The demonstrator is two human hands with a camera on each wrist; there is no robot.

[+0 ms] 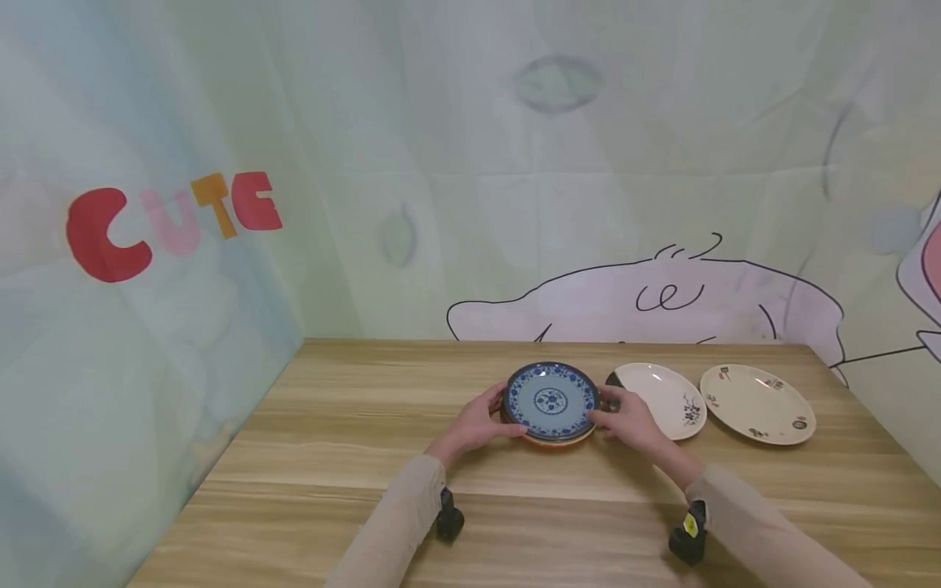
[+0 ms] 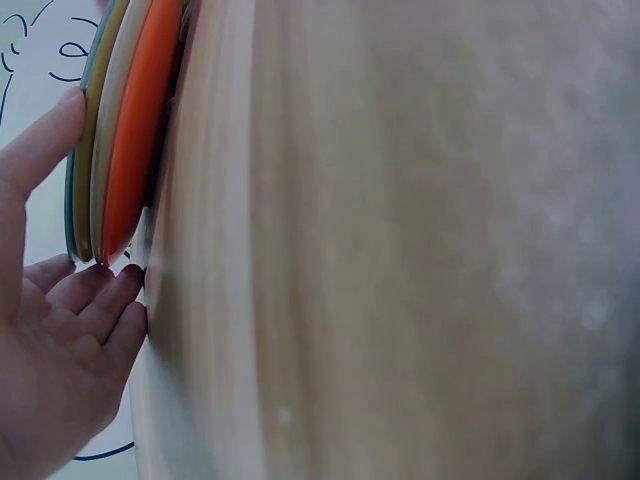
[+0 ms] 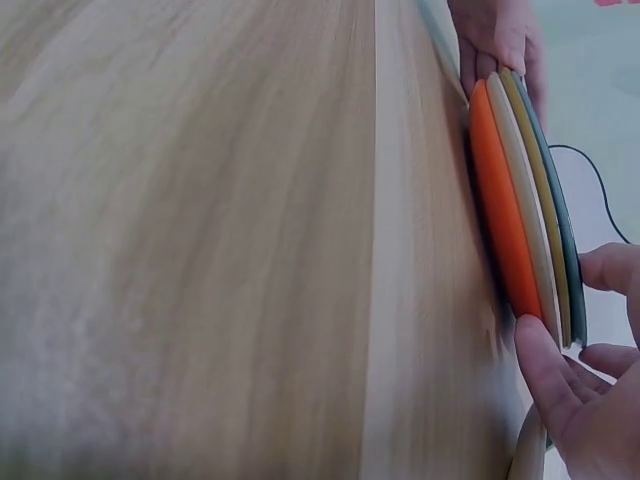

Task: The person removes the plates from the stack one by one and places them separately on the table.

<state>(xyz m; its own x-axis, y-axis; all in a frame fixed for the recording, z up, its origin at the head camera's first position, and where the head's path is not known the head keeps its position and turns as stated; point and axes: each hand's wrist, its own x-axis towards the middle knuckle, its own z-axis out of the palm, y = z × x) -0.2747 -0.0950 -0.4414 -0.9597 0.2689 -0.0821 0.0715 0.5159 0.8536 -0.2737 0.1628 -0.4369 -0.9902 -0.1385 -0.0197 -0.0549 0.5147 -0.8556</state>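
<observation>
Head view: a stack of plates (image 1: pixel 551 400) is held from both sides at the far middle of the worktop (image 1: pixel 323 457).
On the far left, coloured letters (image 1: pixel 109 235) are seen on the backdrop (image 1: pixel 345 106); to their right, the left-hand grip (image 1: pixel 474 425) is clamped on the stack's left edge, the thumb laid along the upper rim. The top is formed by a blue-patterned plate (image 1: pixel 551 388), with olive, cream and orange layers seen beneath in the wrist views. The stack's right edge is pinched by the right-hand grip (image 1: pixel 628 416); whether the stack is raised cannot be told. Just right, a white plate (image 1: pixel 665 400) is partly hidden by that hand, and a cream plate (image 1: pixel 760 404) is set beside it, farthest right.
</observation>
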